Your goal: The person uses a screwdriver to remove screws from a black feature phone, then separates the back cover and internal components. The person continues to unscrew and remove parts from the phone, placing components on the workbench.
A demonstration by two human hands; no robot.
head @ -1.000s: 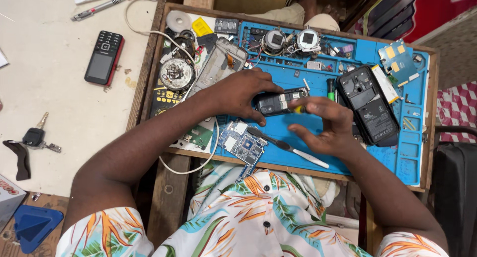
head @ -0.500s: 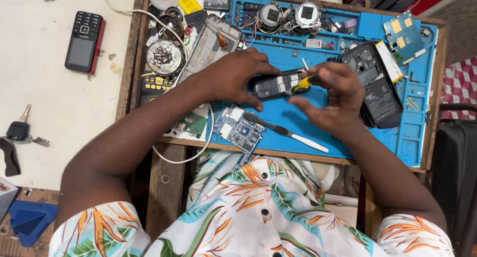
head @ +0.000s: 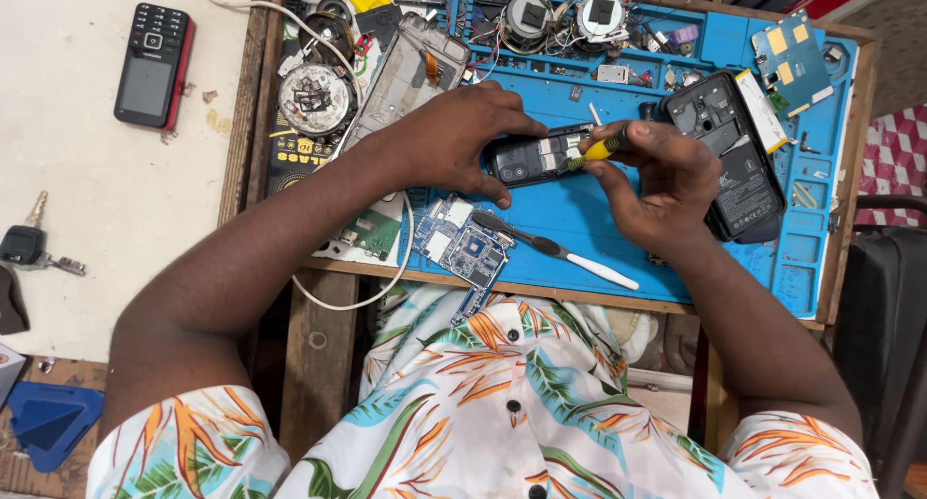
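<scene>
Both hands have stayed on the small open phone [head: 538, 157] since a moment ago, and the right hand [head: 666, 185] has turned its tool down onto it. That phone lies on the blue mat [head: 579, 219]. The left hand [head: 463, 137] curls around the phone's left end, fingers pinching it. The right hand pinches a yellow screwdriver [head: 599, 152], its tip touching the phone. A brush [head: 555, 250] lies just below. A bigger black phone [head: 729, 156] rests just beside the right hand.
</scene>
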